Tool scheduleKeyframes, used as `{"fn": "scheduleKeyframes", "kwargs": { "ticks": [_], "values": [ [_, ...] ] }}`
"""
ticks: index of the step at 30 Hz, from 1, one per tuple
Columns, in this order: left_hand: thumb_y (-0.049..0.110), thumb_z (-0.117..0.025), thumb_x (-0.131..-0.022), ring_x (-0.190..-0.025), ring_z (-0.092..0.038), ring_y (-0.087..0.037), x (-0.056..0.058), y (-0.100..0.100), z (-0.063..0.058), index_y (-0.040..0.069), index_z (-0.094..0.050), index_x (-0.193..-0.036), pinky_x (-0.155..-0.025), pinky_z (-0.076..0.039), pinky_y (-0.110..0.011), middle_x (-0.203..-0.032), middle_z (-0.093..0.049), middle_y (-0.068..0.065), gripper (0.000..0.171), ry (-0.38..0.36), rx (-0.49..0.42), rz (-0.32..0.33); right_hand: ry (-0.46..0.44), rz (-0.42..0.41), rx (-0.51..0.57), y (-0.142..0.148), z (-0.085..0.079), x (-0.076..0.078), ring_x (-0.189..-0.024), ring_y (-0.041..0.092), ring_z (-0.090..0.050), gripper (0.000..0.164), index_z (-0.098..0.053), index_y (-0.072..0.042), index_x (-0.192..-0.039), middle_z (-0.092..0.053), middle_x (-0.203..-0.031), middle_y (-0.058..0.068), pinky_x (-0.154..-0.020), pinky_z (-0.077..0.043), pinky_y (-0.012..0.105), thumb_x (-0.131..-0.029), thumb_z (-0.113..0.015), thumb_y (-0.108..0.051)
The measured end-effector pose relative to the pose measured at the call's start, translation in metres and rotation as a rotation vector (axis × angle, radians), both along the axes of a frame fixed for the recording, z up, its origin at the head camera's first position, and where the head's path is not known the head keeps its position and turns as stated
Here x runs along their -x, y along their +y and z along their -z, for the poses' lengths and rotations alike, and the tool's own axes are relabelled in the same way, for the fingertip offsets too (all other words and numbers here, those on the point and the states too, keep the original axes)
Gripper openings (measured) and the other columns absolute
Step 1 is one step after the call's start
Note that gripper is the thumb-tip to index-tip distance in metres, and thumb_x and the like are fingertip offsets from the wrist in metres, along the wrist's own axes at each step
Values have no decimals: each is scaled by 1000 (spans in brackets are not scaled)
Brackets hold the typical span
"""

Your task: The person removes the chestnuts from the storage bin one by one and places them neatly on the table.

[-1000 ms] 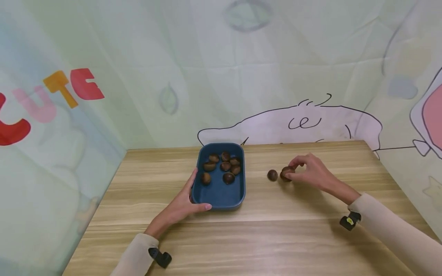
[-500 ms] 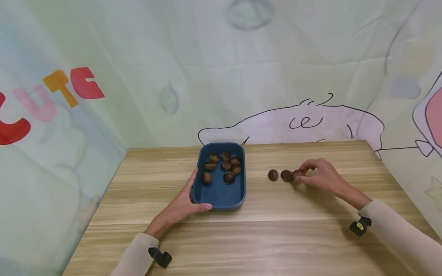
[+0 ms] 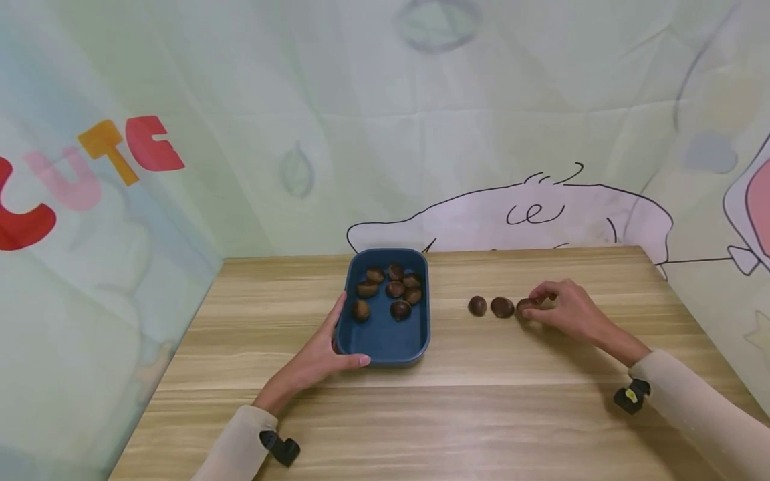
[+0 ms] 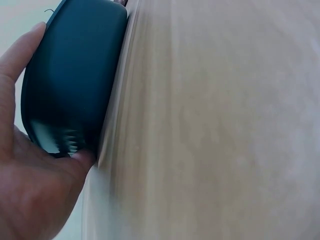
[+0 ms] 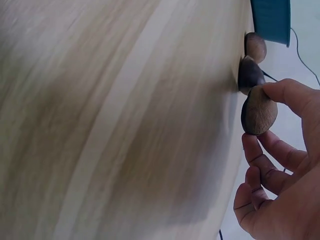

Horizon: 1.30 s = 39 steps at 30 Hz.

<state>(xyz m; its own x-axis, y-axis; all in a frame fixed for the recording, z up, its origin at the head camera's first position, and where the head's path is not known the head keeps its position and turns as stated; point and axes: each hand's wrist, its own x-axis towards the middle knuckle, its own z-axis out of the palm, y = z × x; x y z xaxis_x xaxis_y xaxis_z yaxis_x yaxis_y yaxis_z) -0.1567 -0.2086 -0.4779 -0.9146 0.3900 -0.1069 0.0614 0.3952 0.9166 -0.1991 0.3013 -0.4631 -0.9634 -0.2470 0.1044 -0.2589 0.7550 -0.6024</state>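
My right hand (image 3: 568,312) pinches a brown chestnut (image 3: 525,308) between thumb and fingertips, low at the table. In the right wrist view, this chestnut (image 5: 260,111) shows a paler, rougher face. To its left, two more chestnuts lie on the table in a row: a middle chestnut (image 3: 502,307) and an end chestnut (image 3: 478,306). My left hand (image 3: 321,354) grips the near left corner of a dark blue rectangular container (image 3: 388,349), thumb on the front wall and fingers along the left side. Several chestnuts sit inside, mostly toward the far end.
The light wooden table (image 3: 421,427) ends at the back against a printed curtain (image 3: 289,133) with letters and drawings. The container stands near the back edge, left of the chestnut row. Small black devices are worn on both wrists.
My right hand has moved rightward from the middle chestnut, which now lies uncovered, and places its fingers on the third with a small gap between them. My left hand and the container stay put.
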Motion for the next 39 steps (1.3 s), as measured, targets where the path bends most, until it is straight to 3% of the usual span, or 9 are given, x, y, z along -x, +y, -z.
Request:
{"fn": "scheduleKeyframes", "kwargs": {
  "ticks": [10, 18, 26, 39],
  "values": [
    [35, -93, -90, -169, -3, -43, -1, 1, 0, 28, 6, -178, -130, -14, -72, -185, 3, -11, 133, -3, 1, -1, -10, 18, -12, 5, 4, 1, -101, 30, -69, 33, -81, 0, -109, -80, -101, 8, -87, -50, 43, -92, -90, -26],
    [33, -94, -89, -169, -5, -38, 0, 1, 2, 29, 5, -178, -131, -12, -70, -186, 3, -7, 133, 5, -17, -10, 27, -13, -6, 6, 3, 3, -102, 32, -71, 31, -82, 0, -107, -81, -103, 11, -91, -52, 49, -91, -91, -24],
    [34, -94, -89, -169, -4, -40, -2, 1, -1, 28, 4, -179, -130, -13, -72, -186, 3, -8, 133, 1, -6, -14, 110, -53, -31, 2, -11, 4, -110, 43, -70, 36, -81, 3, -112, -81, -108, 17, -98, -50, 63, -91, -90, -24],
    [34, -93, -89, -170, -5, -38, -1, 1, 4, 31, 2, -179, -131, -11, -71, -186, 0, -6, 131, 10, 3, -18, 173, -87, -24, -22, -35, 4, -113, 40, -67, 29, -82, 0, -110, -81, -111, 14, -100, -47, 57, -90, -89, -20]
  ]
}}
